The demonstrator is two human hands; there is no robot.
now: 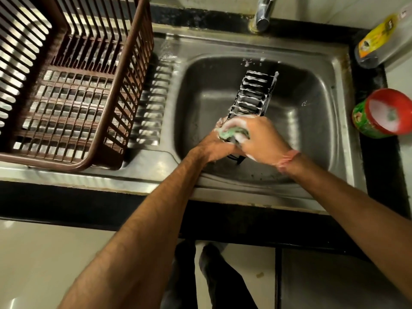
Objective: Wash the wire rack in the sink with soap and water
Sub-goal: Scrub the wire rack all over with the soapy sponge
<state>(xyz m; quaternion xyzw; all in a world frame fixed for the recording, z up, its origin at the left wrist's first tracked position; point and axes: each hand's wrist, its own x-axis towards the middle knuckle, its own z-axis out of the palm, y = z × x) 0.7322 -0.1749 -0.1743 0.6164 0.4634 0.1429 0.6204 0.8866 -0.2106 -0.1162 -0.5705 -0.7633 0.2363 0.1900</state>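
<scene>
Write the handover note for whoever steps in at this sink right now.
Left hand: grips the near end of the wire rack, which stands tilted in the sink.
Right hand: holds the green sponge against the rack's near end.
Soap tub: open on the counter, right of the sink.
Done: foam covers the rack's bars.
Left: finish scrubbing the near end, then rinse; no water runs from the tap. The brown drying basket sits to the left.
</scene>
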